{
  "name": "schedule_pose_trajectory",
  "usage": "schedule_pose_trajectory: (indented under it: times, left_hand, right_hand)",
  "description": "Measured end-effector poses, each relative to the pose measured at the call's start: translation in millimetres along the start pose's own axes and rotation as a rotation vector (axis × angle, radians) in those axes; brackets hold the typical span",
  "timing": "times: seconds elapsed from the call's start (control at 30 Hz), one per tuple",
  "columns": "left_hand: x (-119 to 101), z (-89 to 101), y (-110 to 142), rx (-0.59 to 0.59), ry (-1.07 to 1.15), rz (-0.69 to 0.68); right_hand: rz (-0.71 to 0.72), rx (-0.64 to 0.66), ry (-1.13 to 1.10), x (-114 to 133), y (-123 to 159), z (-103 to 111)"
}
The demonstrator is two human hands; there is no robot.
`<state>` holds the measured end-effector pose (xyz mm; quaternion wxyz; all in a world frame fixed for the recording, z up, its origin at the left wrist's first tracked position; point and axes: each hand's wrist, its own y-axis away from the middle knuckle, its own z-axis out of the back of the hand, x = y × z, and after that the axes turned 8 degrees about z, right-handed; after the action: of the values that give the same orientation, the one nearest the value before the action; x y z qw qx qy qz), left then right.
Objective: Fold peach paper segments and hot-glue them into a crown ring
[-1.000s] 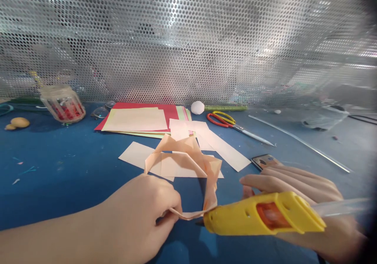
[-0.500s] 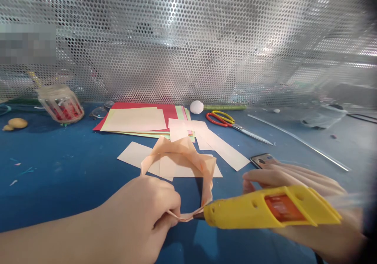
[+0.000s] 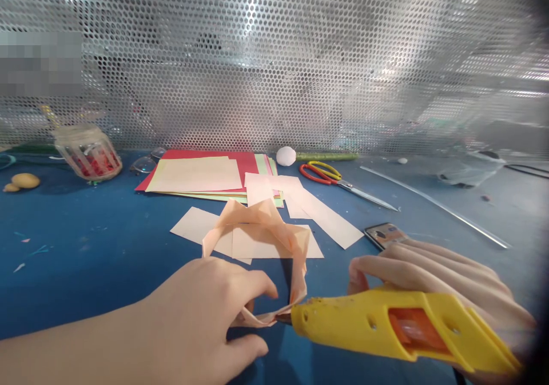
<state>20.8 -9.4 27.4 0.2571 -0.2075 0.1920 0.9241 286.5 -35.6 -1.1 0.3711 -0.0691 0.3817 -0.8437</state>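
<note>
A peach pleated paper ring stands on edge above the table. My left hand is at its near left side; the thumb and index finger are apart, with the near strip of the ring passing between them. Whether the hidden fingers touch the paper cannot be made out. My right hand is shut on a yellow hot glue gun, its handle mostly hidden behind the body. The dark nozzle touches the ring's near strip, just right of my left fingers.
White paper pieces lie behind the ring, near a coloured paper stack. Scissors, a phone, a clear glue stick and a white ball are around them. A jar stands left, before a perforated metal panel.
My left thumb and index finger have parted from their pinch on the strip. The glue gun has shifted slightly left and down, its rear tilting lower. The ring has moved a little left.
</note>
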Motion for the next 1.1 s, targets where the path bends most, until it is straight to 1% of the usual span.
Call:
schedule_pose_trajectory:
  times: [0.1, 0.17, 0.33, 0.4, 0.57, 0.73, 0.87, 1.1]
  left_hand:
    - [1.5, -2.4, -3.6, -0.016, -0.025, -0.068]
    - [3.1, -4.0, -5.8, -0.038, -0.078, -0.104]
    - [6.6, -7.2, -9.4, -0.051, -0.102, -0.146]
    - [7.6, -8.3, -9.8, -0.068, -0.105, -0.171]
    - [8.9, -13.4, -7.6, -0.118, -0.13, -0.265]
    - [10.8, -20.4, -2.9, -0.208, -0.213, -0.363]
    - [9.1, -20.4, -4.3, -0.248, -0.212, -0.368]
    - [8.2, -17.1, -8.6, -0.276, -0.221, -0.358]
  right_hand:
    - [0.031, -0.001, -0.004, 0.3, -1.8, 0.3]
    - [0.083, -0.016, 0.009, -0.3, -1.4, 0.6]
    - [0.208, -0.013, 0.09, -1.8, 1.0, 3.8]
    - [0.202, 0.009, 0.075, -2.4, 0.0, 4.7]
    - [0.118, 0.067, 0.049, -5.4, -4.0, 4.7]
    - [0.133, 0.077, 0.075, -6.5, -4.3, 7.1]
    - [0.142, 0.083, 0.088, -6.3, -5.1, 9.7]
    - [0.178, 0.156, 0.08, -4.8, -5.8, 15.6]
